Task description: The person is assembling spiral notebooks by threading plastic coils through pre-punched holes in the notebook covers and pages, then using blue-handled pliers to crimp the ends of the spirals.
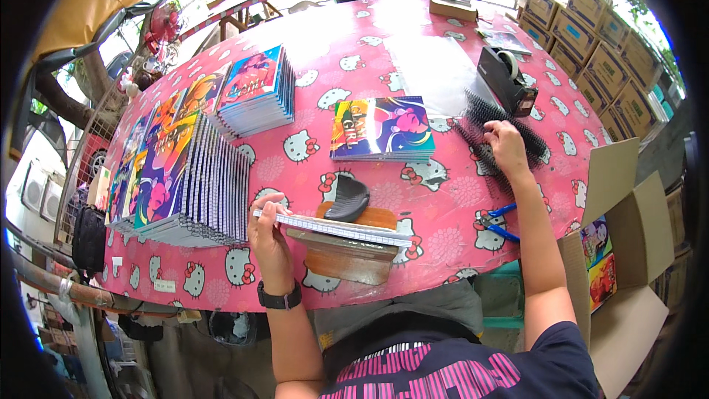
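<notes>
My left hand (270,242) grips a notebook (332,227) by its left end, tilted so the white page edges face me. The notebook is over a brown wooden block (347,264) with a black curved piece (348,199) on its far side. Out to the right, my right hand (507,146) has its fingers pinched at a heap of black spiral binding coils (484,109). A short stack of colourful notebooks (381,127) lies flat beyond the wooden block. Blue-handled pliers (499,223) rest below the coils, beside my right forearm.
Tall stacks of notebooks (166,177) stand at left, another stack (255,89) behind. A black tape dispenser (506,77) sits beyond the coils, near clear plastic sheets (432,70). An open carton (628,266) holds notebooks at right. Piled cartons (602,59) and two people stand farther off.
</notes>
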Demonstrator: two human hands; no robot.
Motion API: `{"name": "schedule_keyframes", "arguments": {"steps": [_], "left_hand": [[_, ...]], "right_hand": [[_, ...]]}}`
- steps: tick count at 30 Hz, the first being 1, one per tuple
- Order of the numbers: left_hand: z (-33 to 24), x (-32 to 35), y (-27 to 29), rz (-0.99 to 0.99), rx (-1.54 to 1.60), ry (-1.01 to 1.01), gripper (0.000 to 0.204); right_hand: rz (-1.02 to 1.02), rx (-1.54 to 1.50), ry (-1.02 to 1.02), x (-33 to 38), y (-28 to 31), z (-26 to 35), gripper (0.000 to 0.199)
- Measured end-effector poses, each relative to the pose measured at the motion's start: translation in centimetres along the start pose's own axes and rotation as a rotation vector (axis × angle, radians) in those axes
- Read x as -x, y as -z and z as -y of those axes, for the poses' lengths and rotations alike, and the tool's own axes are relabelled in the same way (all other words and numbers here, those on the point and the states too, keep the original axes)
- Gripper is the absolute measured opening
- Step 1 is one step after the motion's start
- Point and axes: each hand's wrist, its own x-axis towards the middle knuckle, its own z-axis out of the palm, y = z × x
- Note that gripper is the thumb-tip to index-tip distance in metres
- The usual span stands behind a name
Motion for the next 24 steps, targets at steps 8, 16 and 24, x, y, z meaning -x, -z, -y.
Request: {"name": "schedule_keyframes", "arguments": {"steps": [8, 16, 24], "left_hand": [[-2.8, 4.7, -5.0, -0.006, -1.184, -0.79, 0.063], [-0.7, 6.5, -8.1, 0.39, -1.168, -0.72, 0.033], [-2.3, 5.7, -8.4, 0.497, -1.083, -0.643, 0.027]], "right_hand": [[0.184, -0.485, 0.115, 5.0, 10.4, 14.1, 0.035], [0.56, -0.609, 0.293, 9.6, 9.7, 17.4, 0.034], [0.344, -0.695, 0.22, 10.5, 8.0, 17.4, 0.025]]}}
